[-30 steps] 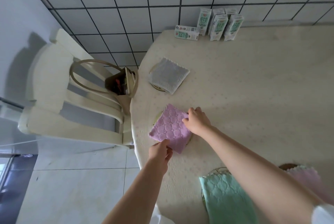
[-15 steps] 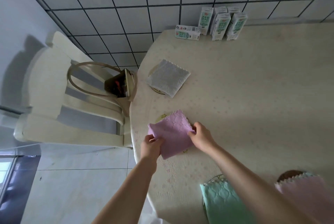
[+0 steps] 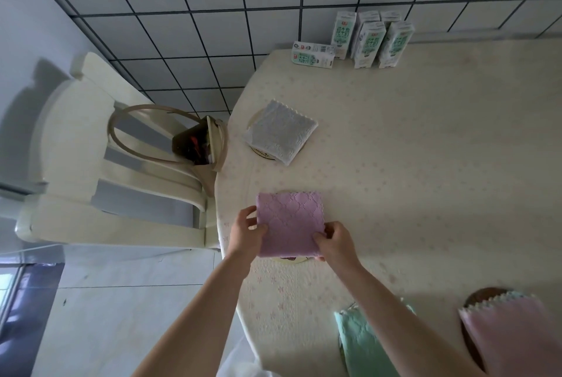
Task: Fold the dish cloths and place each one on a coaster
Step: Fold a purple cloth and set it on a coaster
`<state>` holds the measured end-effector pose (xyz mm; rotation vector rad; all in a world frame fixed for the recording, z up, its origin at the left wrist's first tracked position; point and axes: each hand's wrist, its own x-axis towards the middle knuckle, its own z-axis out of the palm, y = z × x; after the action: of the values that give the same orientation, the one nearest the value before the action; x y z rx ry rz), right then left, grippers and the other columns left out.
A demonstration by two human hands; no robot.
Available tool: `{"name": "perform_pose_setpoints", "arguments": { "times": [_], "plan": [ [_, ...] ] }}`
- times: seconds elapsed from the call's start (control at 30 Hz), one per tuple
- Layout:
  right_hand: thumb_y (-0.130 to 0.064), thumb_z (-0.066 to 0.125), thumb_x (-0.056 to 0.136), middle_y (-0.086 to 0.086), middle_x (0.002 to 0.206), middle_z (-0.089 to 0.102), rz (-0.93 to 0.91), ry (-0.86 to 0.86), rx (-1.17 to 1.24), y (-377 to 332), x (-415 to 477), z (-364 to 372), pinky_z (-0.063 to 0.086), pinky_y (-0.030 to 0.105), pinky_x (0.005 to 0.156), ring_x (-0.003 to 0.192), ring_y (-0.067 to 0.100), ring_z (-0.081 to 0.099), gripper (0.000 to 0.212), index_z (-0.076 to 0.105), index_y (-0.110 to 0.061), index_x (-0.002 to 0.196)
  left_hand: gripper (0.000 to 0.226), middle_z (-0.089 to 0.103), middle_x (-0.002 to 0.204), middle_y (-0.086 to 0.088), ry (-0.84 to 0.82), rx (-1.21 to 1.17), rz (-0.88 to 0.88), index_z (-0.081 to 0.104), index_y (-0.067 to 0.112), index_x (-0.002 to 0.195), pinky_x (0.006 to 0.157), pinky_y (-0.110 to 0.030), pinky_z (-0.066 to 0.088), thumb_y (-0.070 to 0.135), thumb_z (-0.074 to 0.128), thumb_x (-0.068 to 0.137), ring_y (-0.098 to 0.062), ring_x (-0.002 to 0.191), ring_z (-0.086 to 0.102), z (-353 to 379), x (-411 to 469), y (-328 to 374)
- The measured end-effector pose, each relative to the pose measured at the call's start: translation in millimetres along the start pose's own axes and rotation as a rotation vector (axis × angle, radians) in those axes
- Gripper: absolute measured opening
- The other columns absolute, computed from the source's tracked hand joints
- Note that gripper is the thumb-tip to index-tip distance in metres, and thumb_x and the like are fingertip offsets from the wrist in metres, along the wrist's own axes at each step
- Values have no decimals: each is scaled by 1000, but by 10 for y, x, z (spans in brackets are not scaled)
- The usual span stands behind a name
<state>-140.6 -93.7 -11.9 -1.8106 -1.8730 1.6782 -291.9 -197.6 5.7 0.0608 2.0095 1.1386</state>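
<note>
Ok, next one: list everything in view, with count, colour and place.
purple cloth: one, lilac, folded, near left table edge
white cloth: one, white, folded, behind it
green cloth: one, mint, bottom edge
pink cloth: one, pink, bottom right
coasters: three showing; two pale under purple and white cloths, one brown under pink
milk cartons: six, white-green, by wall; one lying
chair: one, cream, left of table
bag: one, beige, on chair
table: one, cream cover
left hand, right hand: each pinching a side of the purple cloth
</note>
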Motion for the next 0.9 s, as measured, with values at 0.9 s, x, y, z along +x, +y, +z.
{"name": "perform_pose_setpoints", "arguments": {
  "times": [0.9],
  "plan": [
    [-23,53,87,7,113,57,-389,111,-640,-1220,1003,-374,48,36,86,105,28,57,26,55,-15,112,23,64,93,-3,190,-18,26,57,17,106,66,-26,44,11,56,84,-19,78,58,243,745,881]
  ]
}}
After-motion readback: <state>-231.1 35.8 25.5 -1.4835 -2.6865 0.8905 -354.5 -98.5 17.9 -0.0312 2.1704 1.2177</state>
